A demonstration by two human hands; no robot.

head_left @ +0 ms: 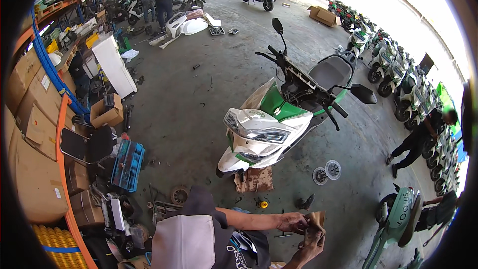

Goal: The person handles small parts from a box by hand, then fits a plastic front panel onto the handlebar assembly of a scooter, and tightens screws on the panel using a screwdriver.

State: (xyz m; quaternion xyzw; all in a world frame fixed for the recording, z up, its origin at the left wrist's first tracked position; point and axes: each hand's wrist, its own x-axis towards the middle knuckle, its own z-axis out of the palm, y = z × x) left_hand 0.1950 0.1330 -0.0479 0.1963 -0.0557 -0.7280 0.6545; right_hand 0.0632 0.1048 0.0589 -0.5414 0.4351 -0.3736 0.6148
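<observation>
Daylight glares white at upper right; the floor (174, 84) lies softly lit; orange shelving (58, 164) curves near the black rim.

The left forearm (251, 220) reaches rightward, bare below a dark sleeve (200, 201), nearly level. Its hand (295, 223) has bent fingers, drawn in to grip. The right hand (310, 245) comes up from the lower edge just below it — fingers curled and gripping too — both bare, close together.
</observation>
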